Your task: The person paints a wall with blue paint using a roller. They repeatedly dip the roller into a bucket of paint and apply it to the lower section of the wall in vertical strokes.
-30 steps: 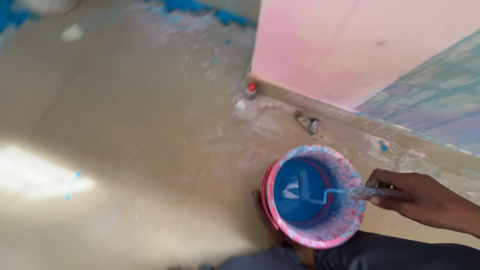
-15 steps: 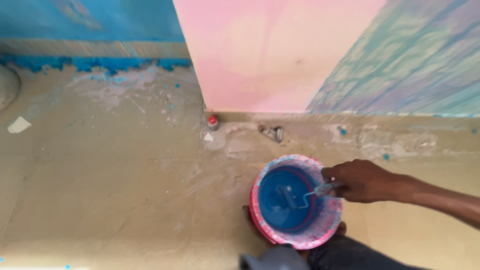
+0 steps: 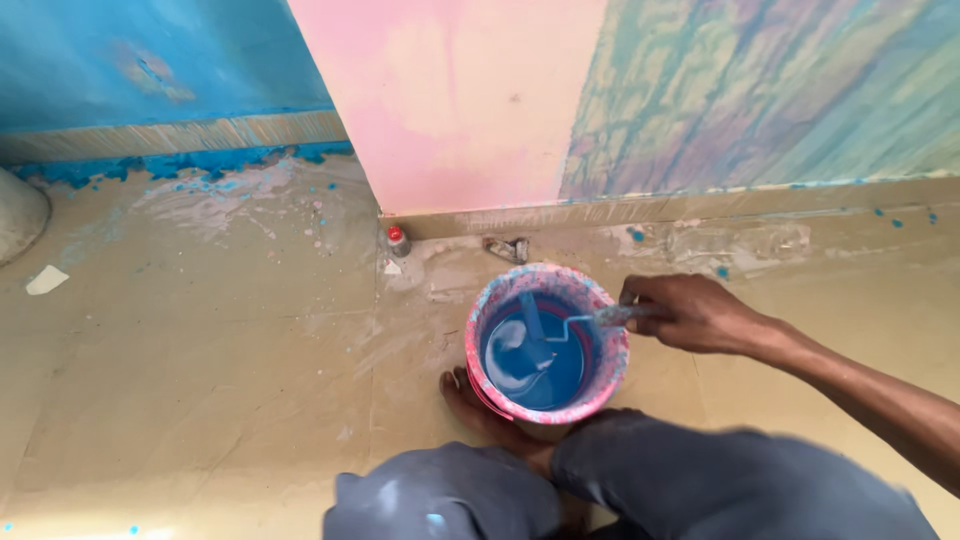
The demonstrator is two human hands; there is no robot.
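Note:
A pink, paint-spattered bucket point(image 3: 610, 365) of blue paint stands on the tan floor in front of my knees. My right hand point(image 3: 690, 312) grips the handle of a small paint roller point(image 3: 530, 318), and the roller head dips into the blue paint inside the bucket. My left hand is out of view. My bare foot point(image 3: 470, 400) rests against the bucket's left side, and my grey trousers point(image 3: 650, 485) fill the bottom of the frame.
A pink wall corner point(image 3: 460, 100) juts out just beyond the bucket, with a blue wall point(image 3: 150, 60) to the left and a streaky blue-green wall point(image 3: 780, 90) to the right. A small red-capped bottle point(image 3: 398, 240) and a scraper-like scrap point(image 3: 508, 248) lie at the skirting.
The view has swung up and left, bringing the walls into sight. My right hand still holds the roller in the bucket; the roller head has shifted deeper into the paint.

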